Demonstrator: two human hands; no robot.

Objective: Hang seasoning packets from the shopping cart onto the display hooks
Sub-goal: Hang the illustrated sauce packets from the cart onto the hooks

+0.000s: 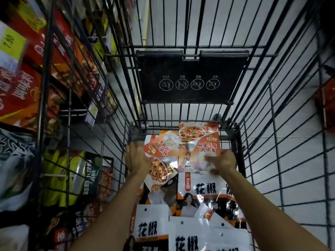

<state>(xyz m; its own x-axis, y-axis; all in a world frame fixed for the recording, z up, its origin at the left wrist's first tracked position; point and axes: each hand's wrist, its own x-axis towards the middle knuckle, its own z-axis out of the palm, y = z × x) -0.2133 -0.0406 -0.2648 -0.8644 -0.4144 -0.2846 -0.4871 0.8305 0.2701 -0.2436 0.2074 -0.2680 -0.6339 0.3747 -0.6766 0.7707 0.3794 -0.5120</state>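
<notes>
Fig., as I see it from my station: cart (199,46) = black wire grid; flap (190,69) matte black w/ white circle icons; orange-red packets (197,147) w/ food photos; white packets (150,218), bold black chars, orange band; price tag (12,44) yellow-green.

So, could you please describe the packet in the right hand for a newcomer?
In the wire shopping cart, look at the far end, below the black child-seat flap. The mapo tofu seasoning packet sits straight, dish photo at far edge, its near corner held by the right hand; the neighbouring orange packet lies tilted.
</notes>
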